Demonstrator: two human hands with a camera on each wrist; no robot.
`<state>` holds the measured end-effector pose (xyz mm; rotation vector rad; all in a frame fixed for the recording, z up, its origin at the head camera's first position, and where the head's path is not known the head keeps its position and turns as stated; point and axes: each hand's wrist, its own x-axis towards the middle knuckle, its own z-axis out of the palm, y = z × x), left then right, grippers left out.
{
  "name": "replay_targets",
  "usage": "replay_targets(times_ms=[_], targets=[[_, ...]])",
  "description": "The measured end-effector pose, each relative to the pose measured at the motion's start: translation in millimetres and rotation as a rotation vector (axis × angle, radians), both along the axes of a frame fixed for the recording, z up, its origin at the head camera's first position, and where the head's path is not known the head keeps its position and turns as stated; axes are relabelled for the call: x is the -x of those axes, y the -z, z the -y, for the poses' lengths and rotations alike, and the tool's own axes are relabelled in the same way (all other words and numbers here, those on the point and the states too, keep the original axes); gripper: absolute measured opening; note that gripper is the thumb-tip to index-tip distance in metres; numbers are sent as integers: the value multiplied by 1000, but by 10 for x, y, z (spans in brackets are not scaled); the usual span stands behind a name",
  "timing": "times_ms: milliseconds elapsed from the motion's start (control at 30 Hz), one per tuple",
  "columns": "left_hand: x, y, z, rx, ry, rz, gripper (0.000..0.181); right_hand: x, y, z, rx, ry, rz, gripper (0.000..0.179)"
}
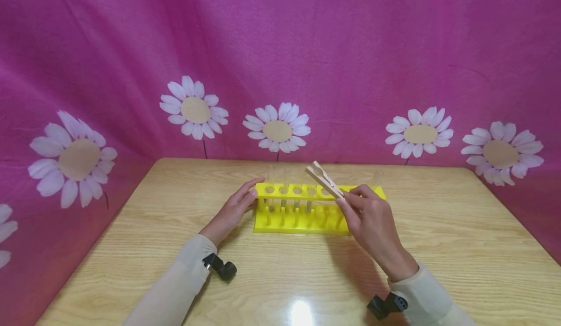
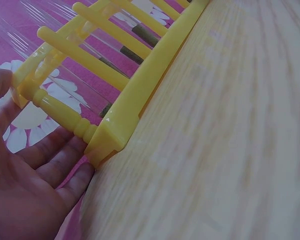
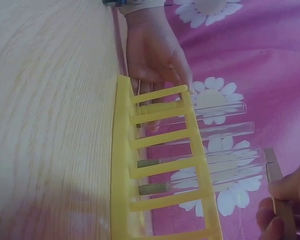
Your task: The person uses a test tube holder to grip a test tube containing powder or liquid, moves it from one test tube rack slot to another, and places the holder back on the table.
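Note:
A yellow test tube rack (image 1: 285, 228) stands on the table, with several clear test tubes (image 3: 230, 131) upright in its left holes. Dark material (image 2: 145, 36) fills the bottoms of the tubes. At the rack's left end my left hand (image 1: 231, 210) grips it, thumb at the top rail and the other fingers around the end post and base. My right hand (image 1: 374, 221) holds a wooden test tube clamp (image 1: 325, 181) by its rear part, above the front of the rack. The clamp's tip points up and left, near the tube tops; whether it touches one I cannot tell.
The wood-grain table (image 1: 175, 204) spreads on both sides of the rack. Behind it hangs a pink cloth (image 1: 342, 73) with white daisies. Another clear tube (image 1: 378, 176) shows faintly at the rack's right end. Black wrist cameras (image 1: 221, 267) sit on both sleeves.

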<state>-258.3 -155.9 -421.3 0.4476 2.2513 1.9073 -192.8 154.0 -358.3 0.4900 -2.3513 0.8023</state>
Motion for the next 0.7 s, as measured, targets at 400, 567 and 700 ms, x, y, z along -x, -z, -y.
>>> replay_targets(times_ms=[400, 567, 700], targets=[[0, 12, 0, 16, -9, 30, 46, -1, -56, -19, 40, 15, -64, 19], [-3, 14, -1, 25, -12, 22, 50, -13, -103, -45, 53, 33, -51, 20], [-16, -1, -2, 24, -13, 22, 45, -21, -141, -71, 54, 50, -16, 22]])
